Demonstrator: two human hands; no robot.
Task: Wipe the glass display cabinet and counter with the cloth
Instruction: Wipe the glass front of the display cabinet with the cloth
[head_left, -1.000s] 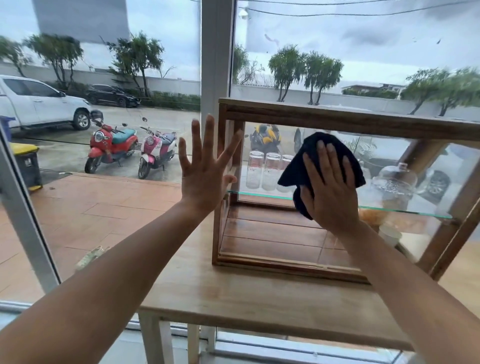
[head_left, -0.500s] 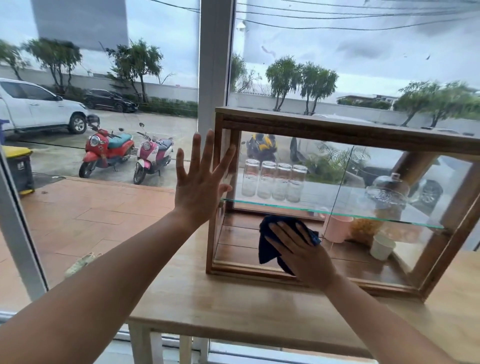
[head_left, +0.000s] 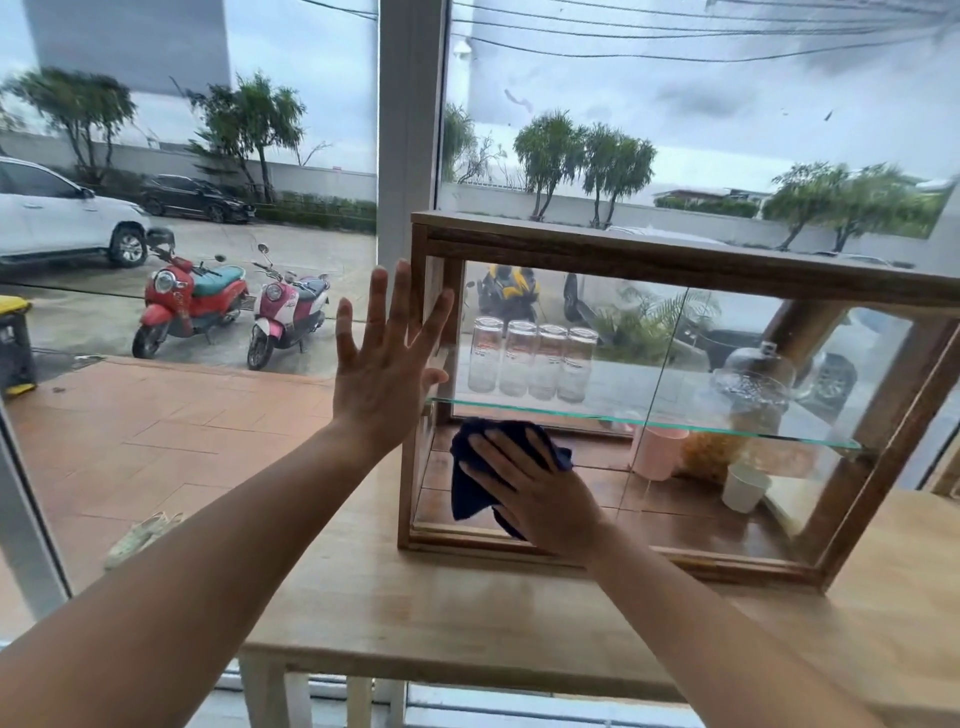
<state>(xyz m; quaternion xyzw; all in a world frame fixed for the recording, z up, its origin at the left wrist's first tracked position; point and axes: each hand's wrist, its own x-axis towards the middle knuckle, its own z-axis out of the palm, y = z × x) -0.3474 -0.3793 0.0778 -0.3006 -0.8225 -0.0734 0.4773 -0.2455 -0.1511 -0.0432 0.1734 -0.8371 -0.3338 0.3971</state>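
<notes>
A wood-framed glass display cabinet (head_left: 649, 254) stands on a light wooden counter (head_left: 467, 613). My right hand (head_left: 540, 493) presses a dark blue cloth (head_left: 467, 483) flat against the lower left part of the cabinet's front glass. My left hand (head_left: 387, 369) is spread open, fingers apart, with its palm against the cabinet's left side, near the left upright of the frame. Inside, a glass shelf (head_left: 727, 428) carries several clear jars (head_left: 530, 358) and a glass dome (head_left: 756, 374).
A pink cup (head_left: 660, 452) and a white cup (head_left: 743, 486) stand on the cabinet floor at the right. Behind the counter is a large window with a white post (head_left: 410, 130). Outside are scooters (head_left: 234, 306), cars and a tiled terrace.
My right hand has dragged the cloth from the upper glass down to the lower left of the front pane. My left hand has stayed against the cabinet's left side.
</notes>
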